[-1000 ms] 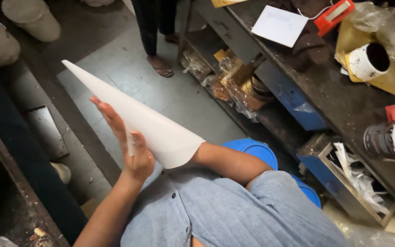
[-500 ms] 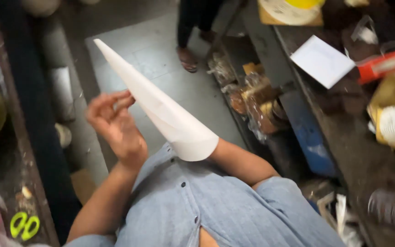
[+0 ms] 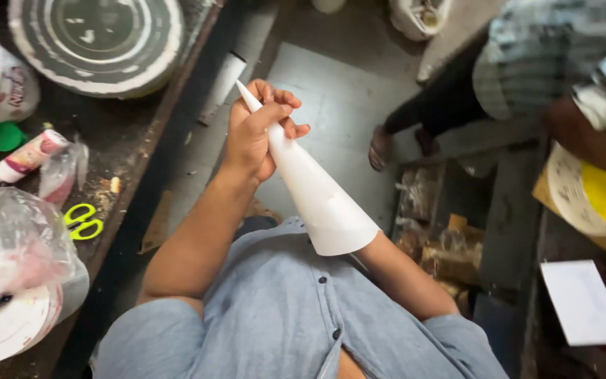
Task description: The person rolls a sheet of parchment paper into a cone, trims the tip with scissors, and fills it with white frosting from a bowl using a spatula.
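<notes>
cone: white paper cone (image 3: 317, 193) was already rolled to a point.
left hand (image 3: 254, 133): you clamped its narrow end.
right hand: hidden inside the cone's mouth, grip unclear.
left: seam not visibly fixed.

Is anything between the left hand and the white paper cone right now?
Nothing visible. The left hand is already wrapped around the narrow upper part of the white paper cone, fingers curled on it just below the tip. The right hand is hidden inside the cone's wide end.

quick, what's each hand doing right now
Left hand: closed around the narrow end of the white paper cone.
Right hand: hidden inside the cone's wide end; cannot be told.
</notes>
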